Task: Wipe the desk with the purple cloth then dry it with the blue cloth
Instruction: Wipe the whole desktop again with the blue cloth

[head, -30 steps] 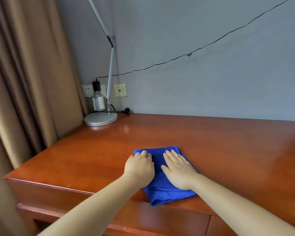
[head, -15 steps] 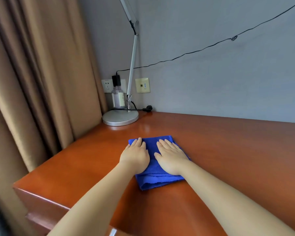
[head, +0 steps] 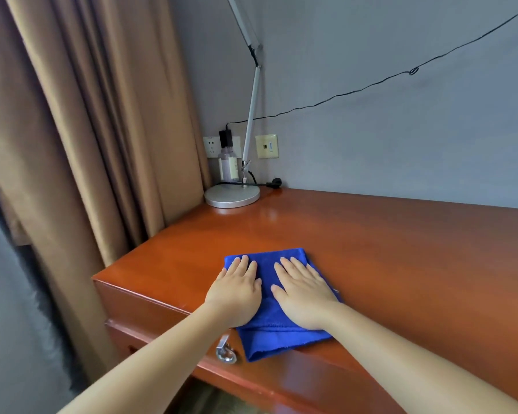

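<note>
Both hands lie flat with fingers spread, the left hand (head: 235, 297) and right hand (head: 304, 297) pressing side by side on the blue cloth (head: 265, 333), gripping nothing. The cloth sits low centre on the desk (head: 401, 258), its near edge overhanging. A lamp base (head: 232, 197) and bottle (head: 229, 168) occupy the far corner beside the curtain (head: 87, 130) at left.

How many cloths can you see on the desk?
1. The blue cloth lies folded near the front edge of the desk, flat under the left hand and right hand. No purple cloth shows; it may be out of view.
</note>
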`<state>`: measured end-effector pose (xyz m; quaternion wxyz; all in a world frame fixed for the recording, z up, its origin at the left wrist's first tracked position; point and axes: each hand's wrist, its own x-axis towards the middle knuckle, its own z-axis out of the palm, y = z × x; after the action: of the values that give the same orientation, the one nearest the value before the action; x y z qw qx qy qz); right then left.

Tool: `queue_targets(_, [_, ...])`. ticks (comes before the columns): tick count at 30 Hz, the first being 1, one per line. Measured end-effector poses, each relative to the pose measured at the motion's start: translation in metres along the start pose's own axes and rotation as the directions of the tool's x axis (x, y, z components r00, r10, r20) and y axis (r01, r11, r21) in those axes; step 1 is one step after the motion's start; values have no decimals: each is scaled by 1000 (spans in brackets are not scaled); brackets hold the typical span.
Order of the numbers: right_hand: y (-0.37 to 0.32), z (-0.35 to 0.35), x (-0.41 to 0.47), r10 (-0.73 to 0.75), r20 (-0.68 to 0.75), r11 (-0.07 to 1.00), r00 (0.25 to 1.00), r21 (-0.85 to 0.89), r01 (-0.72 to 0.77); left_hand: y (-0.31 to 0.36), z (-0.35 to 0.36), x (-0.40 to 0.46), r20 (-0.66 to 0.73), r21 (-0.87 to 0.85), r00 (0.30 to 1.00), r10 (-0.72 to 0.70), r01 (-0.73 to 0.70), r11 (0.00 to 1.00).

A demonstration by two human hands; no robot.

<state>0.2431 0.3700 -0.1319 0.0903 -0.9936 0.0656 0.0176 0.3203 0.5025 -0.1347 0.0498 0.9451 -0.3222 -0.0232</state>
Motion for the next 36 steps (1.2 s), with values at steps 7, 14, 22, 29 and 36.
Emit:
queue_targets(7, [-20,1,27,-39,7,999,999,-4,39,-26,-4,5,-8,-15,999,-45,45,999])
queue_targets(14, [-60,3,96,-119,-6,993,993,14,119,-92,-13,35,-22,-23,990,-138,138,990])
queue_targets(22, [-102,5,201,-196,-9,980,981,17,196,-172,-20,91,-64,-49,964,-258,255,966])
queue_targets(29, [-119,3,275,-209,-9,977,978,24,210,-221,-26,147,-68,-54,952,-299,295,954])
queue_targets(36, [-124,3,278,-214,-10,976,977,26,214,-230,-23,145,-63,-33,952,-300,299,954])
